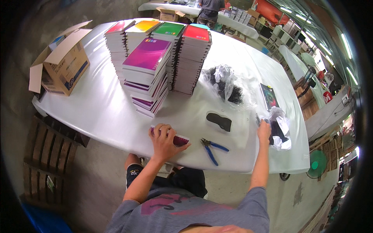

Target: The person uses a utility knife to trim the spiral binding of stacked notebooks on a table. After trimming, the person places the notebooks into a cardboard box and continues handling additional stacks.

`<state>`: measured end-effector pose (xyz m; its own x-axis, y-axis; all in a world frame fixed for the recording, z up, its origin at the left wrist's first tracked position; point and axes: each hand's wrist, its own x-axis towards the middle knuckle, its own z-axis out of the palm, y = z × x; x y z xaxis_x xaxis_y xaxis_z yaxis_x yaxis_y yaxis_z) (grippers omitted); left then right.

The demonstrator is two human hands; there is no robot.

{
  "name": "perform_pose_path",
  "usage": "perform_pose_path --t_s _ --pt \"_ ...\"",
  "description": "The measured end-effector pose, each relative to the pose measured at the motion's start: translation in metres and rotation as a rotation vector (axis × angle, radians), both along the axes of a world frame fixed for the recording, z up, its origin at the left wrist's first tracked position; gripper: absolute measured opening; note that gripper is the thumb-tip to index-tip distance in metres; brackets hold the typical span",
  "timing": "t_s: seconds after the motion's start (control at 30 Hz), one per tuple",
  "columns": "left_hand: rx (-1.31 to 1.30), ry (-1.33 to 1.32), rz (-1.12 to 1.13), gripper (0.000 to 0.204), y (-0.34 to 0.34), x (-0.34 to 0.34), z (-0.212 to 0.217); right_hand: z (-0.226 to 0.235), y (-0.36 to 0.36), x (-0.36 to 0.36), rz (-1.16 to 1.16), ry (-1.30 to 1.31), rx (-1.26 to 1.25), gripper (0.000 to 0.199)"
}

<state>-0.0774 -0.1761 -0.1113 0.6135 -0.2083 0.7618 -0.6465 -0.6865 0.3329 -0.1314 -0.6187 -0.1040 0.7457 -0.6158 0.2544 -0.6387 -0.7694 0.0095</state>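
Near the table's front edge my left hand (165, 141) is closed around a small purple-covered notebook (180, 140). My fingers hide most of it. At the right, my right hand (264, 131) pinches a black spiral binding coil (258, 119), next to a bundle of black coils (276, 131) in crumpled white paper (283, 125). Between my hands lie blue-handled pliers (211, 148), jaws pointing away from me. Just beyond them is a flat black piece (219, 121) whose kind I cannot make out.
A stack of purple notebooks (145, 62) stands before tall spiral-bound stacks, including red ones (194, 58). An open cardboard box (68, 68) sits far left. More black coils (234, 94) lie in clear plastic, beside a dark printed sheet (269, 96). Another person (210, 11) stands at the back.
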Motion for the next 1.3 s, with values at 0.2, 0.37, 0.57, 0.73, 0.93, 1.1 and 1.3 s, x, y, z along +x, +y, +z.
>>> perform_pose_path --t_s 0.2,0.37,0.57,0.73,0.93,1.1,1.3 --pt "-0.02 0.043 -0.038 0.051 0.004 0.001 -0.004 0.046 0.013 -0.028 0.147 -0.243 -0.287 0.041" --pt "-0.035 0.053 -0.073 0.051 0.017 0.003 -0.012 0.078 0.153 -0.028 0.411 -0.545 0.671 0.026" --pt "-0.038 0.056 -0.083 0.052 0.02 0.004 -0.014 0.059 0.288 -0.014 0.743 -0.283 0.876 0.019" --pt "-0.044 0.064 -0.079 0.053 0.016 0.006 -0.015 0.037 0.293 -0.005 0.791 -0.407 0.842 0.02" --pt "-0.042 0.066 -0.064 0.053 0.019 0.007 -0.013 0.042 0.294 -0.002 0.815 -0.141 1.154 0.019" --pt "-0.072 0.022 -0.068 0.048 0.021 0.007 -0.014 0.033 0.29 0.002 0.956 -0.251 1.062 0.022" --pt "-0.013 0.035 -0.056 0.048 0.024 0.008 -0.021 0.048 0.293 0.002 0.816 -0.087 1.211 0.024"
